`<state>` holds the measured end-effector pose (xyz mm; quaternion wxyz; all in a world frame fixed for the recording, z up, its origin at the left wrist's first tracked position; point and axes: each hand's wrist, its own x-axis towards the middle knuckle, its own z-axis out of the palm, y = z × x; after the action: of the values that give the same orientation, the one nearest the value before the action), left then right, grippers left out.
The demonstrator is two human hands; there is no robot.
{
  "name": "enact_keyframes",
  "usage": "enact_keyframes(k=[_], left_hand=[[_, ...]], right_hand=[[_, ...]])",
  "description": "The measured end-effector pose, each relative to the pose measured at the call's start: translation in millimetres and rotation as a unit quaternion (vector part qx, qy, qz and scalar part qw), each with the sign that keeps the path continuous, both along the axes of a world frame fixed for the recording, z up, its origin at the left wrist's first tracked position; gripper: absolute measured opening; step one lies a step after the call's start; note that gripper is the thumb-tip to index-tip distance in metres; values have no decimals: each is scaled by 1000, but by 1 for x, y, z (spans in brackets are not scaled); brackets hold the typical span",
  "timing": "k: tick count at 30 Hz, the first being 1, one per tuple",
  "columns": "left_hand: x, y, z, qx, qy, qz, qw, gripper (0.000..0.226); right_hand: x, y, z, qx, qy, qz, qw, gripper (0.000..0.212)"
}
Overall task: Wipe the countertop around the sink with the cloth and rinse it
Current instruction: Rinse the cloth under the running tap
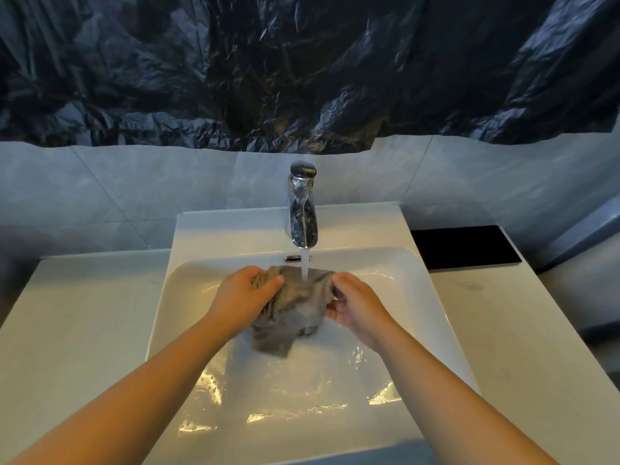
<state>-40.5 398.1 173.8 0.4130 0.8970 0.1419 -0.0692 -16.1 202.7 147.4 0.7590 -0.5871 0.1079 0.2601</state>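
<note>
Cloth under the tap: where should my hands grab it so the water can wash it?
Probably grip the cloth by its two bunched top edges, one from each side, as the left hand and right hand do. That keeps its middle spread beneath the stream while the rest hangs into the sink.

A crumpled dark blue plastic sheet (302, 68) hangs over pale grey marbled wall tiles (134, 189); a flat black rectangular panel (464, 245) lies below the sheet's right end.

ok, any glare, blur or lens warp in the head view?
Head view: warm glare patches on the wet sink floor; faucet chrome mirrors the room; wide-angle lens bows the countertop edges; cloth and both hands look sharp.
</note>
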Motion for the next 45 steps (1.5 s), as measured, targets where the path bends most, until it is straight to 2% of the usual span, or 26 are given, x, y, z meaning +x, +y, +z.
enact_keyframes(k=[2,4,5,7,8,10,13,16,19,21,24,27,30,32,35,38,41,44,45], left_hand=[[-7,0,-4,21,28,-50,998,53],[-10,-1,-7,3,59,-87,994,65],[-10,-3,-8,0,64,-107,992,60],[-9,-6,-8,-13,68,-139,988,30],[-8,-7,-7,-40,70,-134,988,23],[-8,-9,-3,-118,69,-90,987,27],[-7,-12,0,-183,50,-42,981,26],[-8,-11,4,-259,43,-34,964,27],[-9,-9,8,-333,51,-17,941,26],[-8,-6,7,-303,38,-29,952,22],[-8,0,8,-161,10,-66,985,16],[-7,9,4,-84,12,-64,994,15],[-8,15,-5,-32,87,-118,989,20],[-8,11,-8,-21,113,-138,984,29],[-4,5,-12,7,82,-140,987,42],[-5,4,-9,4,44,-124,991,35],[-7,-1,-7,-39,8,-53,998,30],[-4,-3,-9,-64,49,-45,996,23],[-3,-2,-8,-71,75,-51,993,29]], right_hand=[[4,-1,6,-13,-28,3,1000,18],[7,2,13,-33,-55,11,998,18],[8,4,16,-49,-70,16,996,19],[9,8,17,-100,-101,27,989,19],[9,8,15,-123,-114,32,985,17],[6,8,11,-154,-124,36,980,15],[-2,5,-1,-156,-82,27,984,24],[-14,9,-9,-100,7,28,995,30],[-20,15,-12,-85,13,63,994,26],[-20,18,-14,-139,-27,86,986,19],[-17,21,-15,-230,-88,50,968,20],[-10,15,-7,-210,-103,-20,972,17],[-2,14,4,-186,-128,16,974,15],[1,19,10,-183,-157,43,969,15],[2,25,17,-174,-186,40,966,18],[4,25,14,-167,-180,13,969,15],[4,23,11,-163,-158,6,974,14],[5,21,12,-161,-153,6,975,16],[6,21,12,-159,-153,0,975,16]])
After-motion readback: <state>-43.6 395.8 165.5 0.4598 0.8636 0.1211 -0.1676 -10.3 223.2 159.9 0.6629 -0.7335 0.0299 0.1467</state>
